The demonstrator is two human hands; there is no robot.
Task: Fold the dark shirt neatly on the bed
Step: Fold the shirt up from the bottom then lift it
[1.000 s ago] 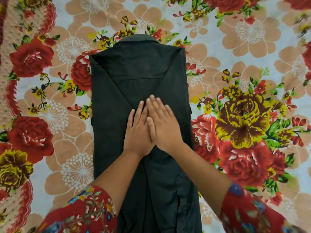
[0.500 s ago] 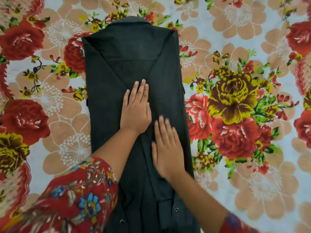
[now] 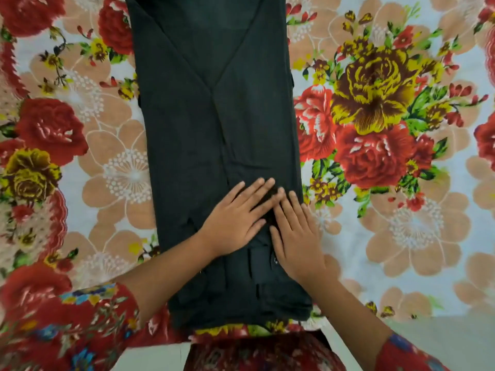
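near edge: hem (image 3: 241, 315) of the dark shirt (image 3: 214, 129) lies behind both wrists, close to the near side of the bed (image 3: 401, 250). Tight there, with a floral sleeve (image 3: 67, 317) just left of it.
left hand (image 3: 233, 223): palm down on the middle of the strip. Fingers (image 3: 257, 191) straight and slightly spread, gripping nothing.
right hand (image 3: 297, 239): also flat, fingers (image 3: 292, 207) straight, nothing held. It sits just right of the left fingers; tips touching or nearly so, can't tell which.
button (image 3: 275, 260): small, just left of the right hand, between the two palms.
why flat: my read is pressing the overlapped layers so they lie smooth and don't slide before the cross fold.
shirt position: on the bed as a long narrow strip running away from the fingertips, both sides folded in.
side edges: long edges look straight and roughly parallel. Right edge is just past the right little finger; left edge is well left of the left hand.
V fold (image 3: 211, 87): the folded-in sides meet well beyond the fingertips and lie flat.
open room: bare sheet on both sides of the fingers, more on the right.
far end: collar end is out of view beyond the fingertips, state unknown.
next, guess: lift the hem and carry it forward over the strip. Risk: the layers shift.
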